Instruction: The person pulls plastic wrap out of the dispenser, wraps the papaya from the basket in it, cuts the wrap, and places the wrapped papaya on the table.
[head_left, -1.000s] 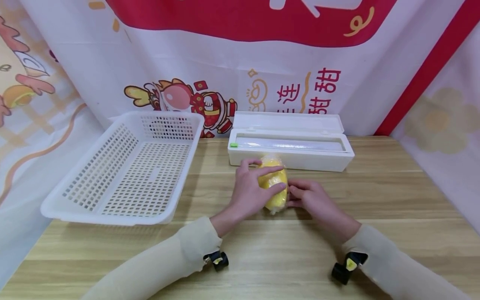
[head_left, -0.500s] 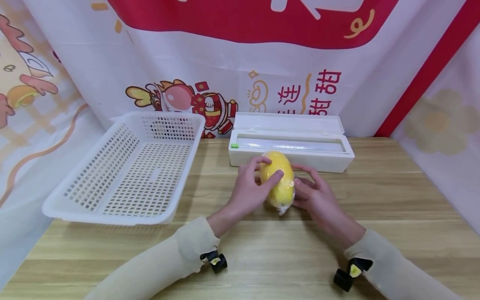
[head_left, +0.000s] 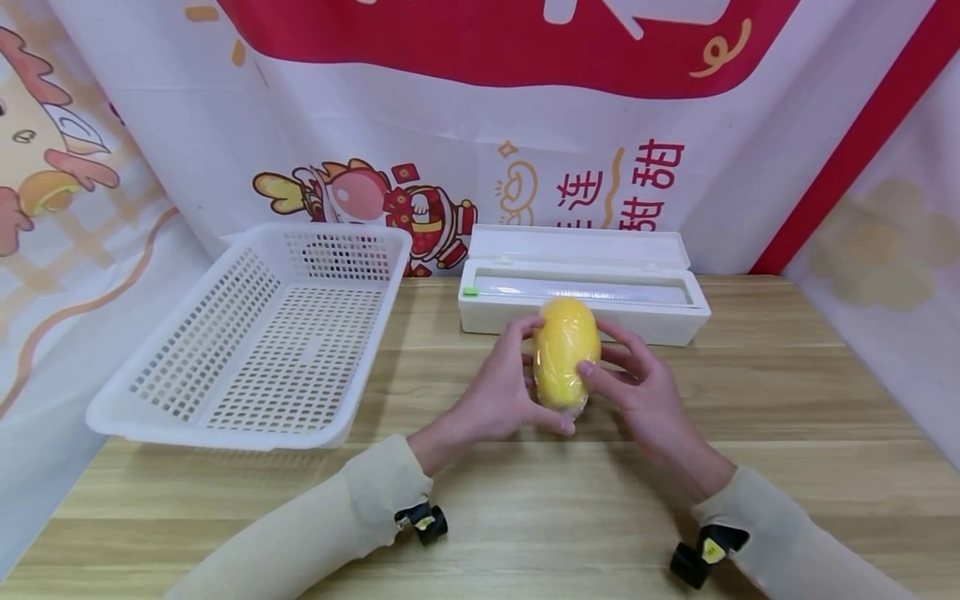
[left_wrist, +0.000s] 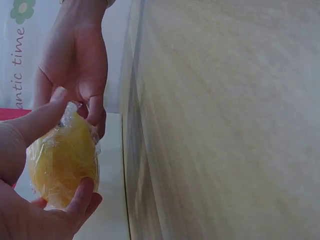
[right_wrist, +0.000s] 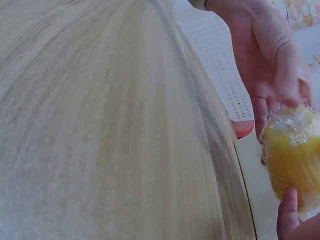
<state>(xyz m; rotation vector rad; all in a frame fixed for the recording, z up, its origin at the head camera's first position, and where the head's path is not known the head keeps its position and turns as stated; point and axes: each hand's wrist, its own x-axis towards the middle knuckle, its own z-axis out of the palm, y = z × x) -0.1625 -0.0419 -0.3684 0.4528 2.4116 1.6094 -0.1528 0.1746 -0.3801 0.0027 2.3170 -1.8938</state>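
An oval yellow fruit (head_left: 567,350), wrapped in crinkled cling film, is held between both hands just in front of a white cling film box. My left hand (head_left: 501,385) grips its left side, fingers along the flank and thumb at the near end. With the thumb on the front and fingers at the far right side, my right hand (head_left: 643,396) holds it too. In the left wrist view, bunched film shows at one end of the fruit (left_wrist: 65,155). The right wrist view shows loose, wrinkled wrap over the fruit's end (right_wrist: 292,155).
Behind the hands stands the cling film box (head_left: 585,321), lid raised, with a roll inside and a green slider (head_left: 470,292) at its left. A white perforated basket (head_left: 225,440) sits on the left of the wooden table (head_left: 570,517). A printed cloth (head_left: 435,108) hangs behind.
The fruit has moved slightly right and turned in the hands. The left thumb has shifted from its front to the near end, and the right thumb has come onto its front.
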